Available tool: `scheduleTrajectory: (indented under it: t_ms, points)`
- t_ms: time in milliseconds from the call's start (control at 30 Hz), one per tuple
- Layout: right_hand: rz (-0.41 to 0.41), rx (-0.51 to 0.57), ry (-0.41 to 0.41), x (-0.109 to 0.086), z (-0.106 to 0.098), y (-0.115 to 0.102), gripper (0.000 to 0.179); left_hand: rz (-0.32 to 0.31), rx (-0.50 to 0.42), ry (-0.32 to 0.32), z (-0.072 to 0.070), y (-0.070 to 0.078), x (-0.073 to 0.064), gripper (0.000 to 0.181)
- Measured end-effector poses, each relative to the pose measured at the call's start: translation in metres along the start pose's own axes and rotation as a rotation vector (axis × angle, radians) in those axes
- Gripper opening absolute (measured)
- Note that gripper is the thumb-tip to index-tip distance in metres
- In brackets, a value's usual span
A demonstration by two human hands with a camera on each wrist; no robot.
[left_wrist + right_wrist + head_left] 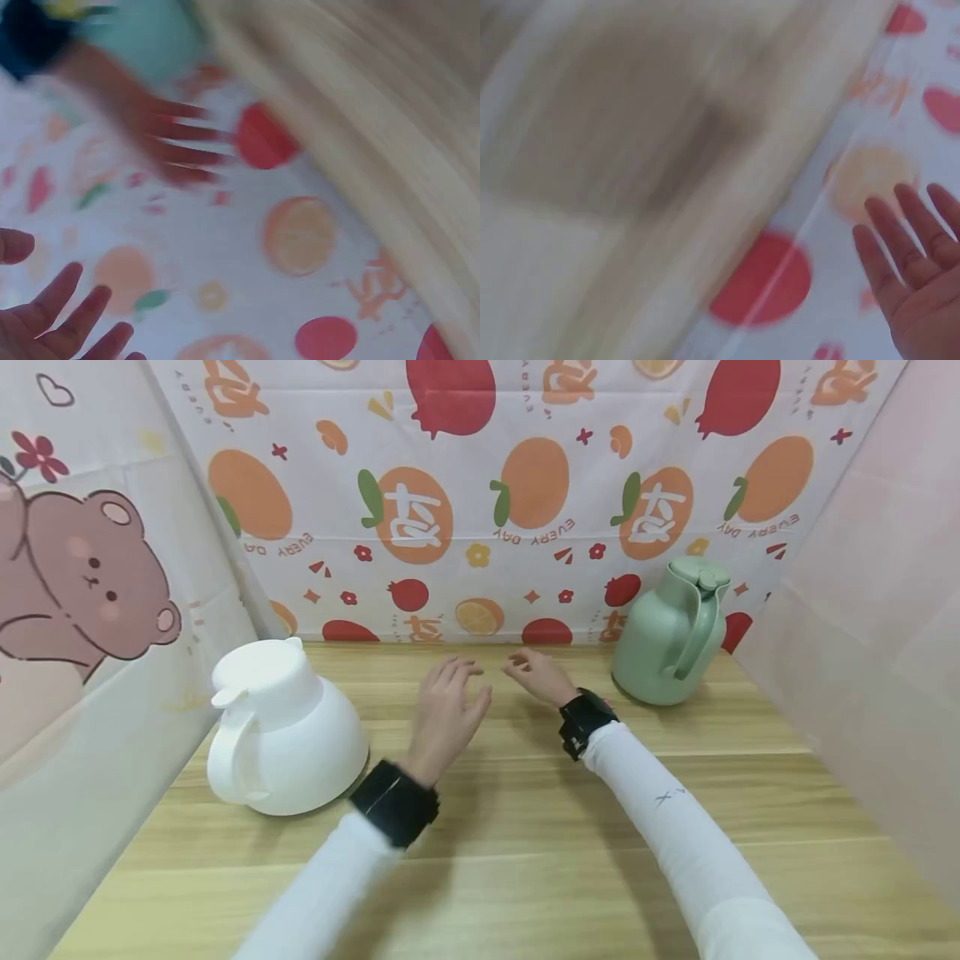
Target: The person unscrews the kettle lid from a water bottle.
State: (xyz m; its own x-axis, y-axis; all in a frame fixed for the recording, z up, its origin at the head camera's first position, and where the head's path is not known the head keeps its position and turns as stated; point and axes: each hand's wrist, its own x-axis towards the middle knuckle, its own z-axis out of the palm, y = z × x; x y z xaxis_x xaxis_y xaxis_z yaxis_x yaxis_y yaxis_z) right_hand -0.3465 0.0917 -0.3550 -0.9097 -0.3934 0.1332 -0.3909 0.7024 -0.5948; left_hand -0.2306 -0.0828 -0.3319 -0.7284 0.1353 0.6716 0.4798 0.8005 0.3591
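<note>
My left hand (445, 710) reaches over the middle of the table with its fingers extended and nothing in them. Just to its right, my right hand (542, 677) hovers near the back edge, also holding nothing; its fingers (900, 247) look spread and relaxed in the right wrist view. Left of the left hand stands a white thermos jug (300, 735), upright, handle facing the near left. A green thermos jug (667, 635) is upright at the back right, beyond the right wrist, its handle toward the right. Both hands are apart from the jugs.
The wooden table (525, 877) ends at a fruit-print curtain (465, 527) along the back. A bear-print curtain (82, 577) closes off the left side, and a pale plain sheet (870, 652) the right. Black bands (396, 802) circle both wrists.
</note>
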Motion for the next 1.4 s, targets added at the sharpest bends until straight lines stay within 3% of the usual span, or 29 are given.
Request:
scheduleTrajectory:
  t_ms: [67, 133, 233, 333, 400, 500, 567, 633, 733, 867, 967, 1100, 1400]
  points:
    - [-0.064, 0.079, -0.024, 0.001, 0.015, -0.012, 0.045, 0.042, -0.089, 0.113, -0.020, 0.006, -0.019, 0.021]
    - [-0.121, 0.151, -0.048, 0.001, 0.033, -0.027, 0.040, 0.059, -0.133, 0.241, -0.040, 0.003, -0.037, 0.017]
    - [-0.184, 0.256, -0.094, -0.002, 0.060, -0.054, 0.037, 0.011, -0.171, 0.477, -0.070, -0.014, -0.060, 0.018]
    - [-0.191, 0.367, -0.137, -0.005, 0.084, -0.087, 0.038, -0.178, -0.168, 0.696, -0.099, -0.036, -0.081, 0.023]
    - [-0.176, 0.442, -0.143, -0.004, 0.099, -0.108, 0.042, -0.365, -0.176, 0.754, -0.115, -0.052, -0.092, 0.025]
    - [-0.124, 0.545, -0.142, 0.000, 0.116, -0.138, 0.050, -0.644, -0.267, 0.684, -0.129, -0.072, -0.103, 0.021]
    - [-0.092, 0.595, -0.148, 0.004, 0.126, -0.155, 0.054, -0.755, -0.413, 0.627, -0.133, -0.083, -0.108, 0.015]
    - [-0.076, 0.624, -0.162, 0.009, 0.135, -0.168, 0.056, -0.807, -0.589, 0.607, -0.133, -0.090, -0.113, 0.017]
    - [-0.087, 0.645, -0.179, 0.016, 0.146, -0.181, 0.053, -0.836, -0.797, 0.621, -0.134, -0.095, -0.119, 0.027]
    - [-0.084, 0.650, -0.169, 0.021, 0.154, -0.188, 0.048, -0.894, -0.882, 0.544, -0.139, -0.093, -0.122, 0.031]
    - [-0.063, 0.652, -0.163, 0.022, 0.155, -0.189, 0.046, -0.896, -0.872, 0.429, -0.140, -0.088, -0.122, 0.035]
    - [-0.063, 0.684, -0.173, 0.020, 0.151, -0.185, 0.045, -0.848, -0.811, 0.297, -0.137, -0.078, -0.123, 0.041]
    - [-0.095, 0.728, -0.199, 0.009, 0.132, -0.150, 0.046, -0.682, -0.789, 0.107, -0.110, -0.041, -0.121, 0.047]
